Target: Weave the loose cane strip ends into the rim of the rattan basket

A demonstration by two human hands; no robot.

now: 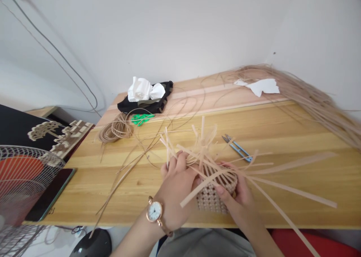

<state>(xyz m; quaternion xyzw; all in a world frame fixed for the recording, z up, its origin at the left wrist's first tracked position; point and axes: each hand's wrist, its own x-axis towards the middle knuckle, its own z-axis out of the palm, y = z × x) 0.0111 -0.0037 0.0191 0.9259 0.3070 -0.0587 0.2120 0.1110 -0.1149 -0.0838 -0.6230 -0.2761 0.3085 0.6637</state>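
Pale tan strips (214, 163) fan out over a small basket (216, 196) woven in a tan open lattice. The worktop (296, 136) is honey-yellow wood grain, with a pinker band at twelve o'clock. Blue-handled snips (237, 148) at one o'clock, bright green clips (141, 118) at eleven, white tissue (142, 89) on black cloth (141, 104). Rose-gold watch (155, 212), white dial.

A light wooden table (282, 136) stood against a plain white wall (169, 23), which met a second white wall (324, 31) at 2 o'clock. A thin grey cable (60, 55) ran down the wall at 10 o'clock. At 8 o'clock stood a fan (19, 181) with a wire grille. The light was soft and even.
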